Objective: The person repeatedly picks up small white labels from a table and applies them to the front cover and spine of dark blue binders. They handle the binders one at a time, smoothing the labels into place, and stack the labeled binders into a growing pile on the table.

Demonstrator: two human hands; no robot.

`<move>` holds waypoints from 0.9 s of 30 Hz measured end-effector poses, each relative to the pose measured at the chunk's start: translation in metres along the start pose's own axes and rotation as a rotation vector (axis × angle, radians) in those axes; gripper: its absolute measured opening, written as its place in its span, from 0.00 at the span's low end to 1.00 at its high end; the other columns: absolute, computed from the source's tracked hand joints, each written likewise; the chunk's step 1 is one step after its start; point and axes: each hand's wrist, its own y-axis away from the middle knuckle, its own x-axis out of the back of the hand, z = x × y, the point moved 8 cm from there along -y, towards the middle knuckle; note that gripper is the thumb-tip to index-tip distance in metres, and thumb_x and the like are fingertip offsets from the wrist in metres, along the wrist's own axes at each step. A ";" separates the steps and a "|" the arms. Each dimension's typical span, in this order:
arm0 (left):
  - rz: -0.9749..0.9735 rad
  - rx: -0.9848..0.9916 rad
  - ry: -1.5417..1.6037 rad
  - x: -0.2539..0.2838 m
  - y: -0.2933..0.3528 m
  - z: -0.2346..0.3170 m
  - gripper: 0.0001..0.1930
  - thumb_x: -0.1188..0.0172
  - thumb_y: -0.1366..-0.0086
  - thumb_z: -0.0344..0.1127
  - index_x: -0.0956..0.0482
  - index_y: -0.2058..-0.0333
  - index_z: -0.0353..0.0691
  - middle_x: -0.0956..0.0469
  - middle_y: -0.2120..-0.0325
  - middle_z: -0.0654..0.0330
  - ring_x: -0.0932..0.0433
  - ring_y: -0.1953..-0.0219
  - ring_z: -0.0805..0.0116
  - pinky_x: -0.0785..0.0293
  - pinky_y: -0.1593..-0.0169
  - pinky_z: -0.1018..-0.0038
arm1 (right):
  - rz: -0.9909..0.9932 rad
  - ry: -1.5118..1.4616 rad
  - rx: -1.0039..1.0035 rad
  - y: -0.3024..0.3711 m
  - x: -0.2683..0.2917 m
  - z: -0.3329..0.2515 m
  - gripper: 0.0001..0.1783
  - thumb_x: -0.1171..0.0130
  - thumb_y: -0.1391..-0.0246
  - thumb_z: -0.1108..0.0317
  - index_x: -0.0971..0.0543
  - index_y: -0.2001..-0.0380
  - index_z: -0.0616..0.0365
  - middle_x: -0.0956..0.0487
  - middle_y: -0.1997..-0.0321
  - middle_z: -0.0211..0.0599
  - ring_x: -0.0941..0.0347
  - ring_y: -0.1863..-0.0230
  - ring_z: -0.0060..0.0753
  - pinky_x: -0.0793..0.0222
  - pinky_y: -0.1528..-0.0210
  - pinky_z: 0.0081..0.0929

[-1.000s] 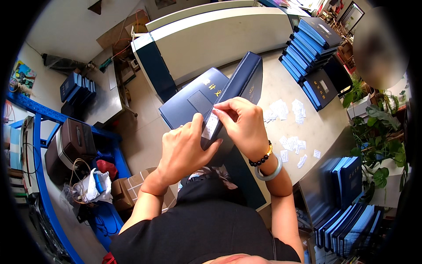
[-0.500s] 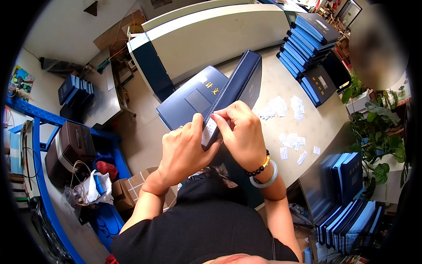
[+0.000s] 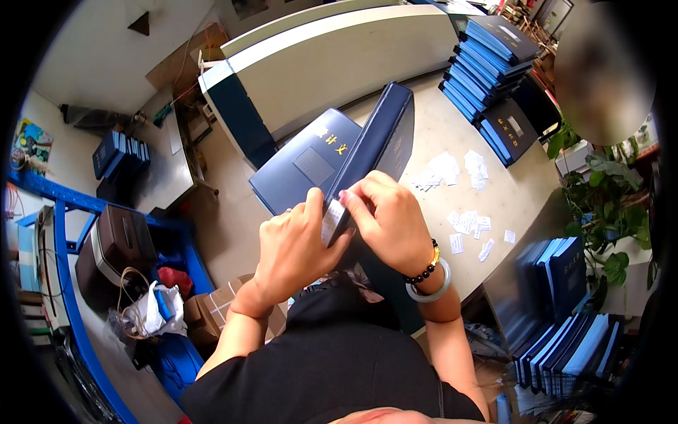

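Observation:
A dark blue binder [image 3: 385, 116] is tilted up on edge, its spine facing me. My left hand [image 3: 289, 240] grips the near end of it, thumb on one side and fingers on the other. A white paper label [image 3: 330, 222] shows at that end of the spine. The thumb and forefinger of my right hand [image 3: 392, 219] pinch at the label's upper end; their tips partly hide it. Under and behind the raised binder, a second blue binder [image 3: 300, 166] with gold characters lies flat on the table.
Loose white paper slips [image 3: 466, 223] lie in small piles on the pale table [image 3: 424, 254]. A tall stack of blue binders [image 3: 487, 67] stands at the far right; more binders [image 3: 565, 353] fill the lower right. Leafy plants [image 3: 614, 205] edge the right side. A blue rack [image 3: 60, 233] stands left.
My right fingertips have shifted slightly along the spine at the label. The grip of my left hand looks the same, and the whole view has moved a little.

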 end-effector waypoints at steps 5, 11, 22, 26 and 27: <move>0.048 0.018 0.001 0.007 0.005 -0.004 0.23 0.29 0.47 0.47 0.31 0.64 0.38 0.20 0.76 0.50 0.19 0.72 0.49 0.26 0.70 0.62 | -0.123 0.216 0.546 -0.024 0.010 -0.021 0.32 0.28 0.55 0.63 0.27 0.45 0.51 0.28 0.43 0.44 0.38 0.35 0.51 0.48 0.34 0.52; 0.067 0.021 -0.020 0.004 -0.002 -0.013 0.26 0.28 0.50 0.50 0.29 0.64 0.38 0.24 0.77 0.49 0.21 0.74 0.48 0.27 0.66 0.63 | -0.459 0.866 0.598 -0.094 -0.017 0.037 0.50 0.18 0.74 0.66 0.28 0.41 0.42 0.25 0.41 0.32 0.39 0.31 0.37 0.67 0.26 0.66; -0.337 -0.015 0.227 -0.016 -0.009 -0.031 0.41 0.29 0.52 0.42 0.35 0.42 0.28 0.20 0.67 0.39 0.17 0.66 0.49 0.23 0.57 0.64 | -0.644 0.781 0.818 -0.094 -0.014 0.021 0.35 0.17 0.80 0.56 0.19 0.60 0.48 0.17 0.59 0.26 0.24 0.46 0.33 0.45 0.34 0.53; -0.383 -0.002 0.695 -0.019 -0.026 -0.053 0.43 0.29 0.55 0.30 0.36 0.40 0.24 0.20 0.61 0.50 0.19 0.59 0.62 0.26 0.49 0.71 | -0.457 0.747 0.766 -0.088 0.019 0.029 0.37 0.18 0.74 0.54 0.21 0.55 0.50 0.18 0.55 0.30 0.26 0.43 0.35 0.52 0.29 0.58; -0.401 0.057 0.779 -0.018 -0.034 -0.057 0.43 0.29 0.56 0.30 0.36 0.39 0.24 0.20 0.60 0.51 0.20 0.58 0.63 0.27 0.48 0.72 | -0.384 0.720 0.754 -0.087 0.026 0.033 0.37 0.19 0.72 0.53 0.22 0.54 0.50 0.19 0.54 0.31 0.27 0.42 0.36 0.54 0.28 0.59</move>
